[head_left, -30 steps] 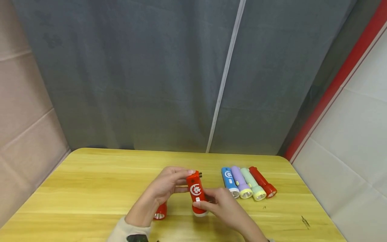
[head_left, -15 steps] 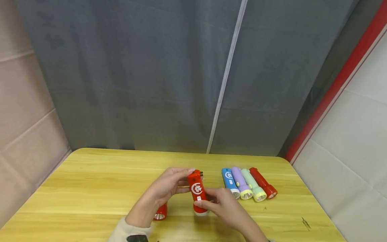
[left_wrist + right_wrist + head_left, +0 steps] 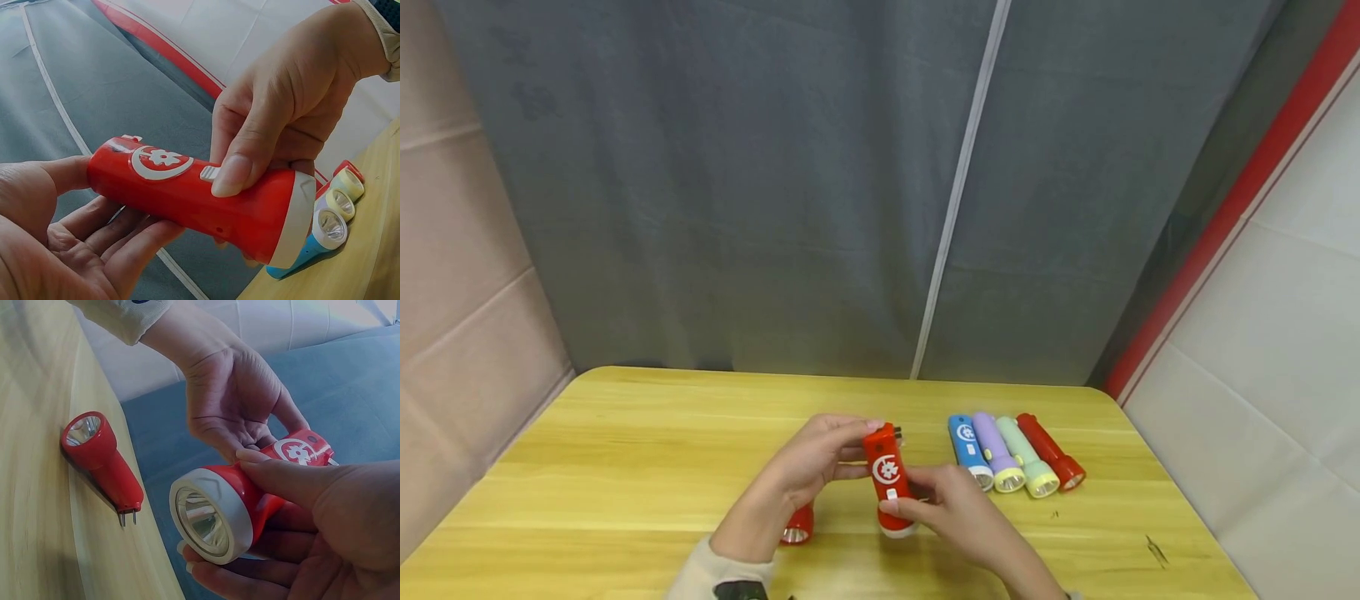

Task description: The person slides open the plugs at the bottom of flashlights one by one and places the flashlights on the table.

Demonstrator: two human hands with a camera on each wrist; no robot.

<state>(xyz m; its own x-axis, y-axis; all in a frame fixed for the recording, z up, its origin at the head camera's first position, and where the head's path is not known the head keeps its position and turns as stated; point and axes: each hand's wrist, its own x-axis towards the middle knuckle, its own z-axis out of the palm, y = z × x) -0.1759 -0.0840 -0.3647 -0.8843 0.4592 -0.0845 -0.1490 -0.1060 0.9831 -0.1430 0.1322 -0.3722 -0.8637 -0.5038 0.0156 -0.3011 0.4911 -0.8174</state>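
Observation:
Both hands hold a red flashlight point(image 3: 887, 475) with a white rim and white flower emblem above the table. My left hand point(image 3: 812, 462) has its thumb at the tail end and its fingers along the underside. Nearer the lens, my right hand point(image 3: 958, 512) grips the body, its thumb lying beside the white slide switch point(image 3: 211, 174). Metal prongs point(image 3: 332, 461) stick out at the tail. The lens point(image 3: 203, 519) looks unlit. A second red flashlight point(image 3: 103, 456), its two plug pins showing, lies on the table; in the head view my left wrist partly hides it.
On the wooden table's point(image 3: 625, 467) right side several flashlights lie side by side: blue point(image 3: 968, 450), purple point(image 3: 996, 446), pale green point(image 3: 1026, 454) and dark red point(image 3: 1051, 450). A grey curtain point(image 3: 737, 208) hangs behind; a white wall sheet point(image 3: 1277, 333) stands at right.

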